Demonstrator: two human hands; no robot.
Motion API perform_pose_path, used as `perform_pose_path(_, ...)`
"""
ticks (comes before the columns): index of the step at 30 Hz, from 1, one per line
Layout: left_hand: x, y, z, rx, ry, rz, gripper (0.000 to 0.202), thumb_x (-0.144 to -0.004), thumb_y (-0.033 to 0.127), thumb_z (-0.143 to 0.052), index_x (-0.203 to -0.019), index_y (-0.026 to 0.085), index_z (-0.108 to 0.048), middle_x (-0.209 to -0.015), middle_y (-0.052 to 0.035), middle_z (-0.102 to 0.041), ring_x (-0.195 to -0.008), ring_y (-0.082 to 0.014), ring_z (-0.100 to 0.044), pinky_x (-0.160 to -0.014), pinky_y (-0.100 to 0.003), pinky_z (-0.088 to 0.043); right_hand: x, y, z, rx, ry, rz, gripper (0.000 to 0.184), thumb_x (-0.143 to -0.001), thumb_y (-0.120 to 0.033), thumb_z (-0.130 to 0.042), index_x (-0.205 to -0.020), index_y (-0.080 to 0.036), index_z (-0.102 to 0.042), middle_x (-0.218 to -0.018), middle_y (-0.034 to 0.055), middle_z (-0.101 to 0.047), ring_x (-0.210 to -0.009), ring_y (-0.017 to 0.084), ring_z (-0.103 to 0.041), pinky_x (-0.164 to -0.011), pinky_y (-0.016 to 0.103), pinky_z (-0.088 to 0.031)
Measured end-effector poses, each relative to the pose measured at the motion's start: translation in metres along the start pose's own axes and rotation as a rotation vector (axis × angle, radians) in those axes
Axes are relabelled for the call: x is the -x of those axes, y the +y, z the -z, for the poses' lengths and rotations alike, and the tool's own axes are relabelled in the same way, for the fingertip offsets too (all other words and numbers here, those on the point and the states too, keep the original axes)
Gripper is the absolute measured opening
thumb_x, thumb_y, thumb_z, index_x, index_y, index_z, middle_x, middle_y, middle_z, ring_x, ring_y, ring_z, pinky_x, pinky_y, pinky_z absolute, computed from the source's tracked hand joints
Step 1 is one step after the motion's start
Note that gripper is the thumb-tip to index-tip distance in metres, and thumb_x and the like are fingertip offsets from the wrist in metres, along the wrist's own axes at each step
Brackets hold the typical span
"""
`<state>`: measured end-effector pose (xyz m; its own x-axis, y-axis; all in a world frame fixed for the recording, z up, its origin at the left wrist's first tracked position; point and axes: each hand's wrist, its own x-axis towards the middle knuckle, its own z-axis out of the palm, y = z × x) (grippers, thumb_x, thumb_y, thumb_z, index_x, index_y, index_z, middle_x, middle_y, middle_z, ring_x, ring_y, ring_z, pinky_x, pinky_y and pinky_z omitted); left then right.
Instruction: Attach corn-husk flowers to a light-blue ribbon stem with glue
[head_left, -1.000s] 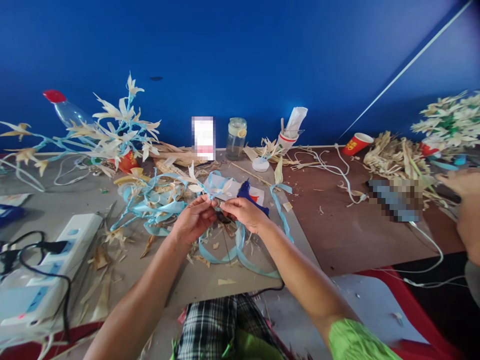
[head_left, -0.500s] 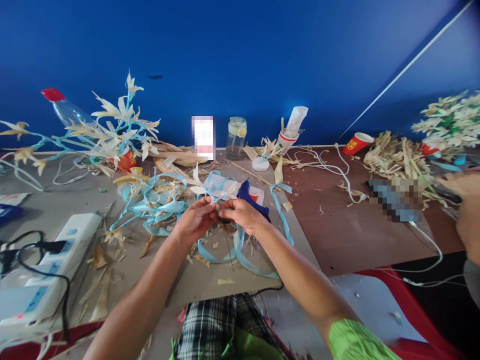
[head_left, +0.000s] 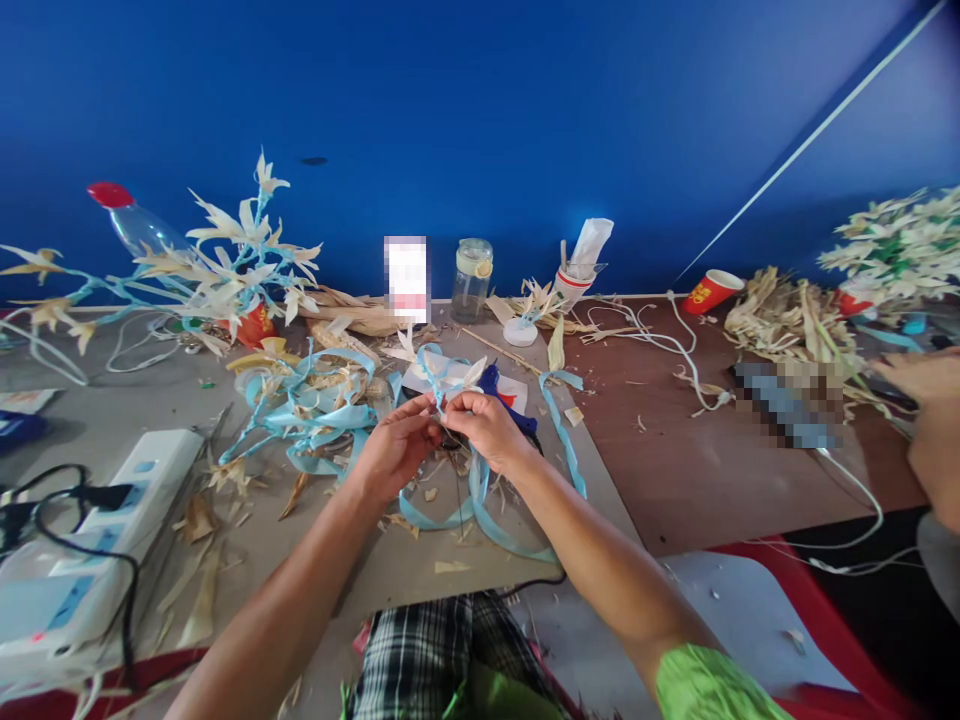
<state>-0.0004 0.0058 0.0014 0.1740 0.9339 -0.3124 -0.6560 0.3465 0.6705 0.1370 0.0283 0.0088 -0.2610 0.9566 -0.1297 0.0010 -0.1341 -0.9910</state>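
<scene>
Close together over the table, my two hands pinch a thin stem wrapped in light-blue ribbon (head_left: 436,382), with pale husk flowers (head_left: 405,345) at its top. My left hand (head_left: 401,445) has its fingers closed round the lower stem. My right hand (head_left: 487,425) is shut on the ribbon at the stem, its thumb and forefinger pressed together. A loose ribbon length (head_left: 478,485) hangs below the right hand and loops on the table. A thin dark wire shows under the fingers. Just behind my right hand lies a blue glue gun (head_left: 491,382), partly hidden.
Tangled blue ribbon stems (head_left: 315,410) lie left of my hands. A power strip (head_left: 142,480) sits at left, near a cup of husk flowers (head_left: 251,325). A glass jar (head_left: 472,280) stands behind. At right are a phone (head_left: 784,405) and another person's hand (head_left: 922,385).
The flower stem has turned and shifted slightly between my hands, and a right-hand petal now shows before the glue gun. My fingers remain closed.
</scene>
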Motion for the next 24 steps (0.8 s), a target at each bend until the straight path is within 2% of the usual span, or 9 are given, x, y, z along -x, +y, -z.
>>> perform_pose_path(4, 0.002, -0.005, -0.004, -0.086, 0.019, -0.083, 0.021, -0.068, 0.018, -0.073, -0.085, 0.012, -0.065, -0.072, 0.0, -0.06, -0.054, -0.0047, -0.05, -0.054, -0.017, -0.042, -0.001, 0.001, 0.0, 0.04, 0.01, 0.01, 0.011, -0.06, -0.027, -0.058, -0.058, -0.017, -0.054, -0.06, -0.0029, -0.054, -0.06, 0.011, -0.045, -0.062, 0.025, -0.036)
perform_pose_path(10, 0.002, -0.009, -0.008, -0.447, 0.223, -0.355, 0.022, -0.065, 0.025, -0.075, -0.082, 0.014, -0.064, -0.067, 0.002, -0.06, -0.054, -0.0065, -0.048, -0.053, -0.018, -0.038, 0.002, 0.001, 0.0, 0.366, 0.059, 0.199, 0.01, -0.067, -0.022, -0.054, -0.057, -0.018, -0.054, -0.06, -0.0009, -0.056, -0.063, 0.014, -0.05, -0.066, 0.026, -0.039)
perform_pose_path(15, -0.001, -0.011, -0.004, -0.584, 0.294, -0.435, 0.024, -0.066, 0.027, -0.074, -0.083, 0.014, -0.065, -0.065, 0.0013, -0.06, -0.055, -0.009, -0.05, -0.052, -0.02, -0.038, 0.007, 0.0, -0.004, 0.491, 0.074, 0.249, 0.01, -0.07, -0.022, -0.054, -0.06, -0.019, -0.056, -0.064, 0.0012, -0.061, -0.064, 0.015, -0.053, -0.066, 0.027, -0.039)
perform_pose_path(24, 0.0, -0.013, -0.003, -0.67, 0.382, -0.517, 0.018, -0.068, 0.027, -0.072, -0.08, 0.015, -0.065, -0.061, 0.0023, -0.057, -0.053, -0.0091, -0.046, -0.051, -0.021, -0.035, 0.008, 0.0, -0.007, 0.489, 0.077, 0.226, 0.007, -0.067, -0.019, -0.055, -0.06, -0.018, -0.056, -0.062, 0.0, -0.058, -0.063, 0.014, -0.051, -0.063, 0.025, -0.037)
